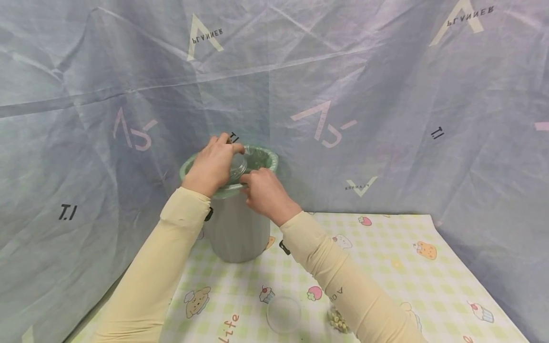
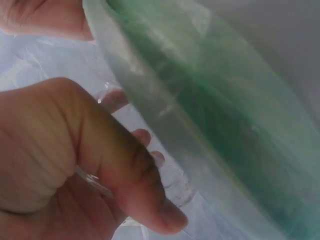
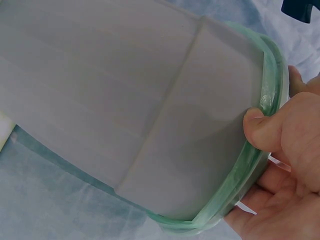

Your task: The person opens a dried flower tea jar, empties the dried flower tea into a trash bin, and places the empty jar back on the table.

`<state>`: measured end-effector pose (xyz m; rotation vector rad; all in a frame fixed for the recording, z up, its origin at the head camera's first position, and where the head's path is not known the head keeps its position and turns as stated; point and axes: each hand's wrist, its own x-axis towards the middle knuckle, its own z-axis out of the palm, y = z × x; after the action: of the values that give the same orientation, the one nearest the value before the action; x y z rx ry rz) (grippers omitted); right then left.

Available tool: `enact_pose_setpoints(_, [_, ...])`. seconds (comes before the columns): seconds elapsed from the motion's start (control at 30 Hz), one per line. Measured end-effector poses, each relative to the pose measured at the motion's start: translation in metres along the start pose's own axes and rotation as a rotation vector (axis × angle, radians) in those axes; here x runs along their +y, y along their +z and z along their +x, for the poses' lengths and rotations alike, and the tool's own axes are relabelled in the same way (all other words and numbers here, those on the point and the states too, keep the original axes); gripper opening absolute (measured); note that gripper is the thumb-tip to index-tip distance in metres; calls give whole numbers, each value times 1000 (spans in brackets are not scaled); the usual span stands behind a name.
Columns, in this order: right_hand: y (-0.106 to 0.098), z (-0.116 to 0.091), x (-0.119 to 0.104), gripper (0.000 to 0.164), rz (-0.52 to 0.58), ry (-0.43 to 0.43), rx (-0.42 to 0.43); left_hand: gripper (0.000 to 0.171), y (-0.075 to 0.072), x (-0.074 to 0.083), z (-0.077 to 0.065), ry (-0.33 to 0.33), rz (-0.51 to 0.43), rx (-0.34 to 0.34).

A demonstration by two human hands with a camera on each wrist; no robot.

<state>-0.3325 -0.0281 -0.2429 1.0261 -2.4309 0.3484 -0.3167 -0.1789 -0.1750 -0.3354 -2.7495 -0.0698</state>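
A grey trash bin stands upright on the table, lined with a green bag folded over its rim. Over the bin's mouth my left hand holds a clear, round plastic container that is tipped on its side. In the left wrist view the thumb lies across the near side of this container, and fingertips show through it. My right hand grips the bin's near right rim. The right wrist view shows its thumb on the outer wall, just below the bag's edge.
A round, see-through lid lies flat on the checked tablecloth in front of the bin. Beside it, partly behind my right forearm, is a small heap of pale yellowish bits. A grey-blue cloth hangs behind the table.
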Motion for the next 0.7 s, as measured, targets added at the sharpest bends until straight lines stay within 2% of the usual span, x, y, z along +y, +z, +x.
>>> enact_pose_setpoints(0.37, [0,-1,0,6,-1,3,-1,67,-2,0,-1,-10,-19,-11])
enact_pose_setpoints(0.7, [0,-1,0,5,-2,5,11,70,-5,-2,-3,-19,-63,18])
